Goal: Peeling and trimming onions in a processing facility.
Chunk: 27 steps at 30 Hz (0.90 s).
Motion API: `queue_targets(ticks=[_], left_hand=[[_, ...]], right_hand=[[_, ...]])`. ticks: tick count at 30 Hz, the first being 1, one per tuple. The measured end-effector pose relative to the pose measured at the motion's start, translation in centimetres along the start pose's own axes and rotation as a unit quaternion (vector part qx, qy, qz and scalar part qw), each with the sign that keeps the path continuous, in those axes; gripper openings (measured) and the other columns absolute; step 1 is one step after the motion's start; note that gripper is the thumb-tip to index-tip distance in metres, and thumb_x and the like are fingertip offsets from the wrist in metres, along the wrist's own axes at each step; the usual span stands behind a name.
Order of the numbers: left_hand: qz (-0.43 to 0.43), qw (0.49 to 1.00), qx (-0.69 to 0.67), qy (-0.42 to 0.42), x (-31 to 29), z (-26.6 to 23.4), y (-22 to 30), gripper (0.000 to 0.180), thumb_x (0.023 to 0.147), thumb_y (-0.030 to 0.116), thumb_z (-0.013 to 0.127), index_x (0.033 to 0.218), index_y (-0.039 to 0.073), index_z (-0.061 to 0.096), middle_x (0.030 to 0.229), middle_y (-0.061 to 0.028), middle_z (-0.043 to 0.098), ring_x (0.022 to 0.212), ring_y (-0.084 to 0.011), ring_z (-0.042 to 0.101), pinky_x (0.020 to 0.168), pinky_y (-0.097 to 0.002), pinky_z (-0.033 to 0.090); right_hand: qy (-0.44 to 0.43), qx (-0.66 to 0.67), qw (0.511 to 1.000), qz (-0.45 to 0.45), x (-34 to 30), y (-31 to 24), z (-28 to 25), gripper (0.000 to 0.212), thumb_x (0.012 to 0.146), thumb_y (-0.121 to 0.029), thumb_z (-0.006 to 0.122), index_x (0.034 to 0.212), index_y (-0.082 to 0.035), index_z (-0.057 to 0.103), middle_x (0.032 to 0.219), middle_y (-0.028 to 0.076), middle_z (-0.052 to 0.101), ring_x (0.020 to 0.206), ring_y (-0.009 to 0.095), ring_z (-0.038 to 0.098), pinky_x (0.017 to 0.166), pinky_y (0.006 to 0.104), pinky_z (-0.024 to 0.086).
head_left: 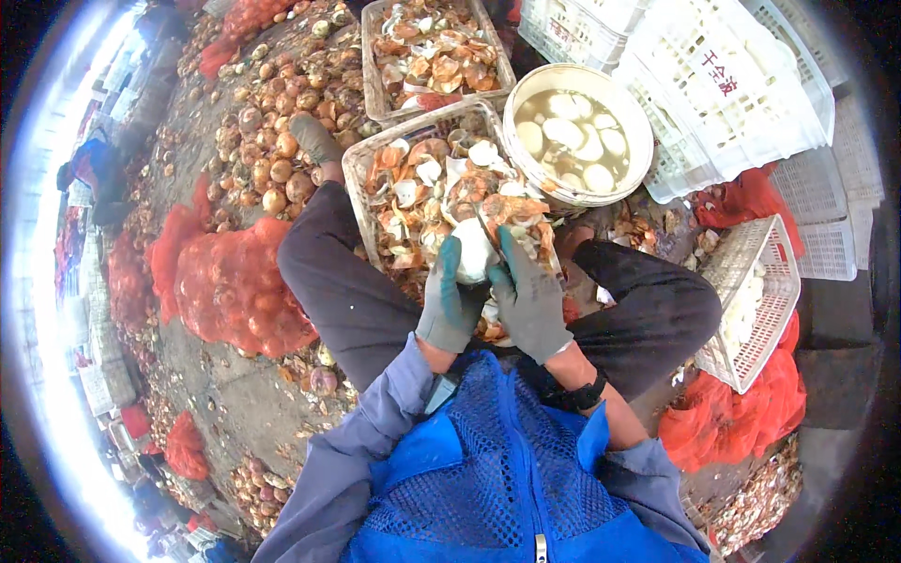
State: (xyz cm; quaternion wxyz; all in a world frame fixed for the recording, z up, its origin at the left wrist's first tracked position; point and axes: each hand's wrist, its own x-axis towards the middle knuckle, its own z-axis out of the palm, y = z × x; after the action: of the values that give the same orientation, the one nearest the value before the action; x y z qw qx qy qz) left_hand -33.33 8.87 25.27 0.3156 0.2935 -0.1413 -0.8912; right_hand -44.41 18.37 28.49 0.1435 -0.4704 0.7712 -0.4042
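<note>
1. One pale onion point(476, 251), brown skin off on the side that shows, is up btwn the hands, over the near end of a crate point(355, 199) full of skins point(413, 211).
2. L hand point(450, 298), grey-gloved, is curled round the onion's L side, thumb up against it.
3. R hand point(527, 298), same glove type, is at the onion's R side, closed on what looks like a small knife point(487, 228); only a thin dark edge shows, so grip detail = can't tell.
4. Step in hand, my read: peeling/trimming, prob. nr the end, b/c the visible face looks white & clean. Underside hidden, so can't confirm.
5. Next move prob. calls for a quick turn in L hand, a last trim if any skin's left, then over to the round tub point(645, 143), just beyond the crate on the R, w/ peeled onions point(589, 145) in cloudy water.
6. Watch: wet onion may slip, & the edge sits v. close to L thumb.
7. Unpeeled stock: loose brown onions point(282, 169) + red mesh sack point(239, 286), both to the L.
</note>
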Motion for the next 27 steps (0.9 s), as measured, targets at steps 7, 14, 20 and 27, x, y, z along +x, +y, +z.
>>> queue_targets(ticks=[7,14,20,27], left_hand=[[0.037,0.996,0.083,-0.015,-0.7,0.1,0.0,0.068,0.108,0.052,0.067,0.153,0.002,0.055,0.148,-0.0116,0.065,0.135,-0.0267,0.063,0.119,-0.0437,0.048],[-0.001,0.998,0.06,-0.014,-0.9,-1.0,-0.6,0.071,0.106,0.056,0.067,0.153,0.005,0.055,0.15,-0.0107,0.065,0.136,-0.0276,0.063,0.114,-0.0462,0.053],[0.006,0.999,0.044,-0.024,-1.0,-0.3,1.0,0.07,0.105,0.058,0.067,0.153,0.008,0.057,0.149,-0.0089,0.066,0.134,-0.0282,0.065,0.113,-0.0457,0.055],[-0.011,0.993,0.113,-0.043,-1.2,-0.5,0.1,0.074,0.105,0.051,0.07,0.158,0.005,0.049,0.15,-0.0154,0.063,0.135,-0.0298,0.065,0.114,-0.0448,0.056]], right_hand=[[-0.08,0.147,0.969,0.182,0.8,0.2,-1.2,0.047,0.107,-0.018,0.059,0.151,-0.001,0.06,0.126,0.024,0.075,0.11,0.032,0.075,0.092,0.0432,0.059],[-0.044,0.246,0.936,0.248,-0.9,5.8,0.5,0.045,0.108,-0.021,0.06,0.147,0.0,0.063,0.108,0.015,0.074,0.084,0.021,0.068,0.076,0.0379,0.058],[-0.031,0.393,0.851,0.346,-0.3,3.1,-2.2,0.041,0.111,-0.029,0.059,0.142,-0.002,0.065,0.094,0.005,0.07,0.06,0.009,0.057,0.053,0.0288,0.048],[-0.012,0.264,0.94,0.216,1.0,3.0,-2.1,0.034,0.102,-0.029,0.071,0.111,0.004,0.072,0.083,0.01,0.071,0.066,0.019,0.063,0.062,0.0396,0.051]])
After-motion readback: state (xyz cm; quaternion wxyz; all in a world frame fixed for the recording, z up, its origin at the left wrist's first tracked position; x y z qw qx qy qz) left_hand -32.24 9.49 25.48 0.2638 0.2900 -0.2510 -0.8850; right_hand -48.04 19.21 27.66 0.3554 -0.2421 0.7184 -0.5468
